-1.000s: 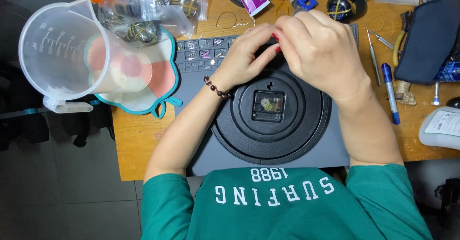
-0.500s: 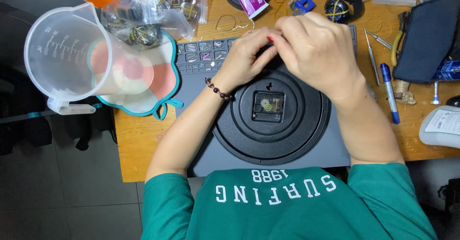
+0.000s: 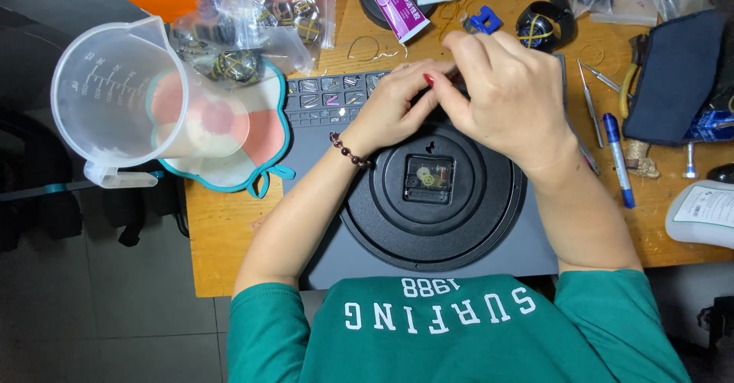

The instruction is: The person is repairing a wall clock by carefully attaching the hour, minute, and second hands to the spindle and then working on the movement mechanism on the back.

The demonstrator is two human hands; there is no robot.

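Our left hand (image 3: 394, 104) and right hand (image 3: 501, 92) meet, fingertips pinched on something too small to tell, just above the round black plastic clock back (image 3: 433, 192) lying on the grey mat (image 3: 321, 207). The clear plastic measuring jug (image 3: 115, 96) stands empty; clear bags (image 3: 252, 27) hold dark round parts.

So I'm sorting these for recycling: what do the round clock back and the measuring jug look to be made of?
Clock back: probably moulded black plastic, matte with a soft sheen, judging by its concentric ridges. Measuring jug: translucent, slightly frosted plastic, since the colours behind show through.
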